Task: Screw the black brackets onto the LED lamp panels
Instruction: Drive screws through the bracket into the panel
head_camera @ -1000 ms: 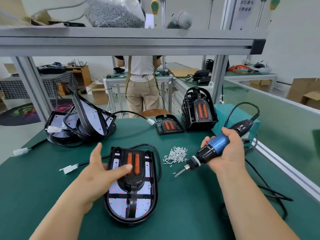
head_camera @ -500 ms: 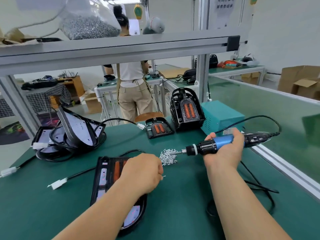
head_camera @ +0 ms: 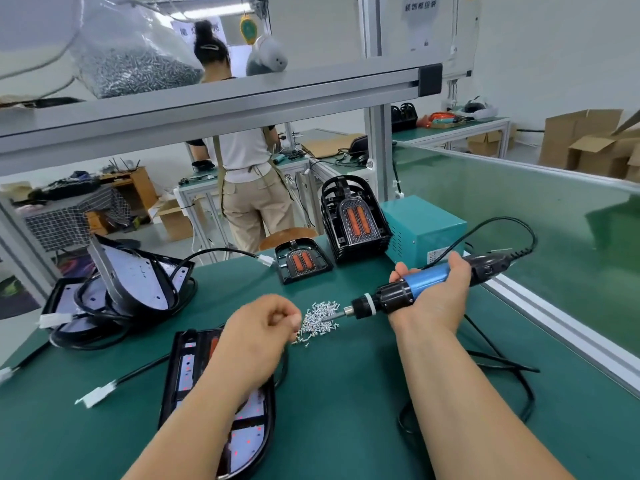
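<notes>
Left hand [head_camera: 259, 329] moved to glinting screw heap [head_camera: 320, 318].
Its fingers curl, pinch unclear; right hand [head_camera: 441, 301] grips cylindrical blue driver [head_camera: 424, 285].

Blue-black screwdriver [head_camera: 426, 287]; silver screws [head_camera: 320, 318]; green table [head_camera: 346, 393]; teal box [head_camera: 420, 225].

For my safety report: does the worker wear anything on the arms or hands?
Nothing visible. The left hand and right hand are bare, without gloves. Both forearms are uncovered as far as the frame shows: no sleeves, watch or wristband.
</notes>
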`<state>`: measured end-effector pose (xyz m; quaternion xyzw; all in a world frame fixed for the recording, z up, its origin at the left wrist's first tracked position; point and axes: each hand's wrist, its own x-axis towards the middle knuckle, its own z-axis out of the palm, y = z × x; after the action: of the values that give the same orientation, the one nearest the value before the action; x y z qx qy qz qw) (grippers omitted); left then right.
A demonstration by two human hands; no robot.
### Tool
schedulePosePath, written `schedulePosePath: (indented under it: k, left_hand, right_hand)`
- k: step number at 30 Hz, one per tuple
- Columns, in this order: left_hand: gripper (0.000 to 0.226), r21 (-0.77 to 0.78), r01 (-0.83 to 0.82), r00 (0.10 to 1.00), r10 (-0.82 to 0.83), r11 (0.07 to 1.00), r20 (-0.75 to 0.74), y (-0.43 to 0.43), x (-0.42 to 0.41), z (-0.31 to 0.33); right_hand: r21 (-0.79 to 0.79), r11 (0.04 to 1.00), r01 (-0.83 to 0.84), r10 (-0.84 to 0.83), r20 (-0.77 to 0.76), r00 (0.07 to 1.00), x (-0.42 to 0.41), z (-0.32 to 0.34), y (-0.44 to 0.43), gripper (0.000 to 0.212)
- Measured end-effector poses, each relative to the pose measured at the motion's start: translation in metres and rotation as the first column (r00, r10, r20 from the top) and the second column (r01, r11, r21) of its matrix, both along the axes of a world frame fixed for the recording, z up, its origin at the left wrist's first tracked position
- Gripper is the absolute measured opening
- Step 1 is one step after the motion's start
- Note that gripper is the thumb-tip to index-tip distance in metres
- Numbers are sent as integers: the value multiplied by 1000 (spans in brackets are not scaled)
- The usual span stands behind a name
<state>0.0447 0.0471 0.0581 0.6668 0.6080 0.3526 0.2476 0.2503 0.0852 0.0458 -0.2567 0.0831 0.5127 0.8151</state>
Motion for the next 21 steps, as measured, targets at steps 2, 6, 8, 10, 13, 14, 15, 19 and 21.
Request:
schedulePosePath:
  k: [2, 6, 8, 10, 13, 14, 15, 19, 21]
  left_hand:
    - [16, -111, -9, 891, 59, 994, 449, -8, 0, -1]
    - [12, -244, 69, 595, 156, 967, 788, -15, 6, -4]
    - [13, -250, 79, 550, 166, 965, 818, -16, 8, -5]
    - [13, -245, 78, 542, 165, 966, 824, -17, 11, -7]
    - [14, -235, 79, 540, 157, 969, 827, -18, 14, -7]
    - [14, -234, 82, 541, 154, 969, 827, -19, 15, -7]
    - [14, -233, 81, 540, 153, 969, 827, -19, 15, -7]
    - [15, -232, 60, 537, 164, 971, 828, -19, 16, -7]
    - [15, -233, 58, 539, 166, 971, 826, -19, 17, -7]
  right_hand:
    - [35, 999, -8, 10, -41, 999, -3, 3, -1, 34]
    - [151, 988, -19, 38, -126, 991, -10, 10, -4, 36]
    - [194, 981, -25, 52, -135, 989, -12, 12, -6, 36]
    - [225, 974, -34, 63, -127, 990, -14, 14, -7, 35]
    - [243, 969, -41, 71, -115, 991, -16, 14, -7, 34]
    - [244, 969, -46, 74, -107, 991, -17, 15, -7, 34]
    - [243, 969, -51, 78, -100, 992, -18, 14, -7, 34]
    - [235, 970, -53, 75, -85, 994, -20, 13, -7, 34]
    - [233, 971, -52, 73, -83, 994, -20, 13, -8, 34]
